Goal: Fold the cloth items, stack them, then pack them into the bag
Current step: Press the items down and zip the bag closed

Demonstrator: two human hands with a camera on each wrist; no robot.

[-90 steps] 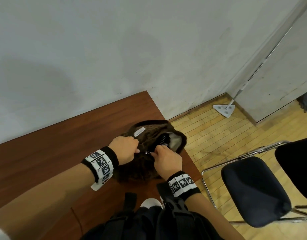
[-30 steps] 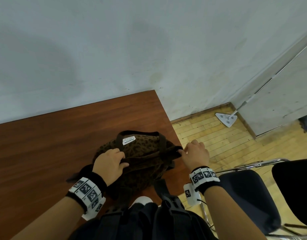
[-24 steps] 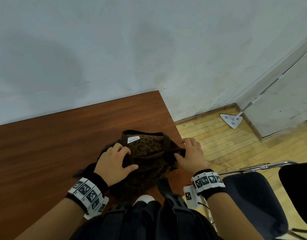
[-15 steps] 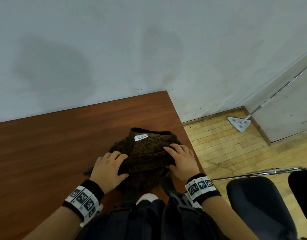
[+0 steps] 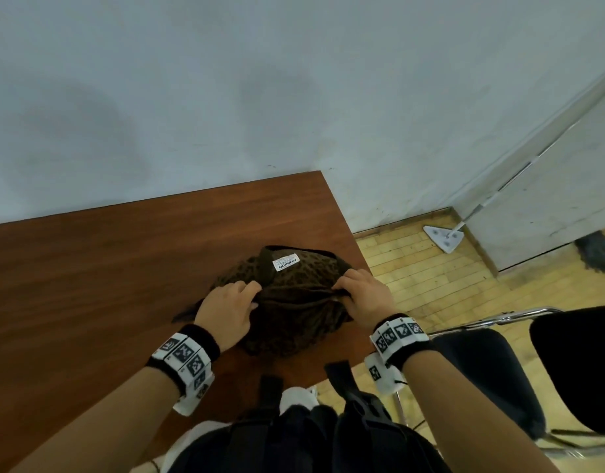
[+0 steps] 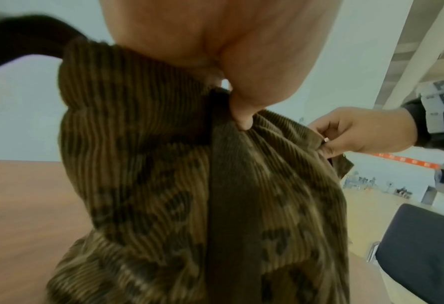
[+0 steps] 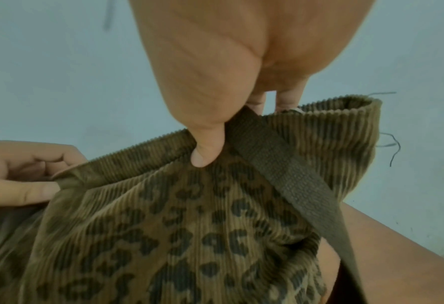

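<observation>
**Two hands pinch the rim of a soft corduroy bag**

Both hands have hold of the leopard-print corduroy bag [image 5: 290, 302], which sits on the wooden table [image 5: 106, 268], close to the table's right edge and not far from its near one. The left hand [image 5: 226, 308] grips the bag's rim at its left end, thumb [image 6: 244, 121] pressed against the dark webbing strap [image 6: 231, 185] with fingers curled over the top. The right hand [image 5: 362, 298] pinches the rim at the bag's right end: its thumb [image 7: 207, 152] lies on the outside, just beside the strap there, and its fingers are tucked behind the cloth. A white label [image 5: 285, 262] shows on the far side of the bag, facing up.

The cloth items themselves cannot be seen; the bag's bulge suggests they are probably inside.

Judging by the ribbed fabric bunching and creasing between the two grips, this bag is limp and light, with no frame of its own. It should sag wherever it is unsupported, and nothing about it looks fragile or slippery. Its firmest holds are likely the doubled rim hem and the webbing straps, which should bear a pull better than the loose side panels.
</observation>
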